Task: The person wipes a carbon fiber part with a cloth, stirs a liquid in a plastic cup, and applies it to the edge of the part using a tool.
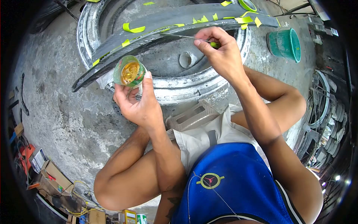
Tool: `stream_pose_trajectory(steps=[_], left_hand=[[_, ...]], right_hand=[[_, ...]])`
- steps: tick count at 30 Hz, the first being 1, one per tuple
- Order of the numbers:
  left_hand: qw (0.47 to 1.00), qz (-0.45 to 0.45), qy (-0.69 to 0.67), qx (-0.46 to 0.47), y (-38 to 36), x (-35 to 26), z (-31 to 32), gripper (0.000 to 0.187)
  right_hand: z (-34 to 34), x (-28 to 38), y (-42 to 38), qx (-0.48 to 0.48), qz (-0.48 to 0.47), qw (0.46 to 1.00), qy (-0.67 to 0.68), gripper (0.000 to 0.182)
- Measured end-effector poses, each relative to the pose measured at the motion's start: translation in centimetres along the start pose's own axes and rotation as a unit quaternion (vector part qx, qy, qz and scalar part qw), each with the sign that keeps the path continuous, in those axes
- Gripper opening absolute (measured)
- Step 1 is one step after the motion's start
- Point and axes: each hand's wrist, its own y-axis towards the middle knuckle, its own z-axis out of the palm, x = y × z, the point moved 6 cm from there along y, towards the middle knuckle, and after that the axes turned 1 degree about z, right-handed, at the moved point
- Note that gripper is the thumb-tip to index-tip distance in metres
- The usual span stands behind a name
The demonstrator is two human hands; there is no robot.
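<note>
In my left hand [140, 106] is a small clear cup [130, 71] with amber liquid in it, its open top facing up. My right hand [220, 52] pinches a thin tool [182, 36] with a green handle, partly hidden by the fingers. The tool's slender tip reaches left to the edge of a long dark curved panel [156, 23]. Strips of yellow-green tape [134, 28] stick along that panel. Beneath it lies a large metal wheel rim [179, 89], with a small grey cup [187, 59] standing inside.
A green bucket [284, 44] stands on the concrete floor at the right. A tape roll [247, 5] rests on the panel's far end. Cardboard boxes [56, 177] and cables lie at the lower left. Metal rims and parts [328, 123] are piled along the right side.
</note>
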Motion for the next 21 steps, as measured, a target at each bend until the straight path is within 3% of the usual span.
stream_pose_trajectory(steps=[13, 21], left_hand=[[1.000, 0.003, 0.009, -0.002, 0.0, 0.2, -0.1, 0.057], [1.000, -0.002, 0.002, -0.005, 0.1, 0.2, -0.2, 0.057]], right_hand=[[-1.1, 0.7, 1.1, -0.025, -0.106, 0.993, -0.043, 0.012], [-1.7, -0.3, 1.8, -0.027, -0.102, 0.993, -0.044, 0.011]])
